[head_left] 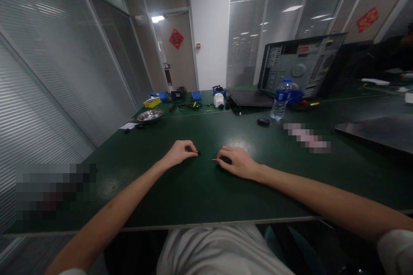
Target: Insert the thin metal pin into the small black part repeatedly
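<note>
Over the middle of the green table [190, 197], my left hand [181, 152] pinches a small black piece [198, 153] between thumb and fingertips; its kind is too small to make out. To its right, my right hand [237, 162] is closed in a pinch on a thin, light, pin-like piece [213, 160] that points left toward the black piece. A short gap separates the two pieces. Both wrists are low, close to the tabletop. Part of what the right fingers grip is hidden behind them.
A water bottle [281, 101] stands at the right, beside a black oval object [263, 121]. Behind it is a computer case [297, 66]. A metal dish [150, 115] with small light pieces sits far left, near a yellow tray [152, 102], a blue basket [196, 95] and a black cable [190, 106].
</note>
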A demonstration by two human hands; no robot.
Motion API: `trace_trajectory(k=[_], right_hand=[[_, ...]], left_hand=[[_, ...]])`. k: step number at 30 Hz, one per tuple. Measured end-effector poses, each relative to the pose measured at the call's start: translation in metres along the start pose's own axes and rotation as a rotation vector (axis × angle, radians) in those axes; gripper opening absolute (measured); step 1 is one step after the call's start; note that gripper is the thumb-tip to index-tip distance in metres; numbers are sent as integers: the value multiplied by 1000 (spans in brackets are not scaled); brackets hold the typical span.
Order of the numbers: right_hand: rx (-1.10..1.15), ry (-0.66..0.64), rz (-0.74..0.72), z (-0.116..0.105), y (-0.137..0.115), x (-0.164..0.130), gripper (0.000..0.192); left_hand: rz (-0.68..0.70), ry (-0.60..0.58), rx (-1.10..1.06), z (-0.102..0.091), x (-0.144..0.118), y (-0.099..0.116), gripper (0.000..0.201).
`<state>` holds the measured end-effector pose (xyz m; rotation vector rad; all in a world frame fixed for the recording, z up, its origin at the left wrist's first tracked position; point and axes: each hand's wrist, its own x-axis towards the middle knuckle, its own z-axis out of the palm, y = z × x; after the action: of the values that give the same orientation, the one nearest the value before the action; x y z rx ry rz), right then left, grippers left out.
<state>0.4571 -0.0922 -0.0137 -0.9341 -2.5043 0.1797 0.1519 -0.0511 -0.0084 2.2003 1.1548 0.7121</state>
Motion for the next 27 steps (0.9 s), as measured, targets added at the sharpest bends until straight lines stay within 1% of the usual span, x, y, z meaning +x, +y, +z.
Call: trace_trajectory(k=[2,3,5,8,12,17,20,27], right_hand=[[-8,-7,10,0,0,0,15],[-15,-10,15,1,0,1,15],[-30,-15,23,1,1,1,15],[-39,-12,27,2,2,1,14],[-35,6,39,3,3,1,15],[-42,27,71,4,3,2,14],[-46,14,70,3,3,1,14],[-38,-5,63,0,1,1,14]], left_hand=[[82,-41,-43,24,0,22,19],[97,-45,-45,33,0,30,19],[87,-34,-37,41,-2,37,19],[57,-23,-36,43,-6,39,25],[50,-11,-38,41,-7,39,31],[72,9,-5,42,-7,40,26],[75,5,-3,43,-8,39,25],[113,40,-21,45,-7,34,21]])
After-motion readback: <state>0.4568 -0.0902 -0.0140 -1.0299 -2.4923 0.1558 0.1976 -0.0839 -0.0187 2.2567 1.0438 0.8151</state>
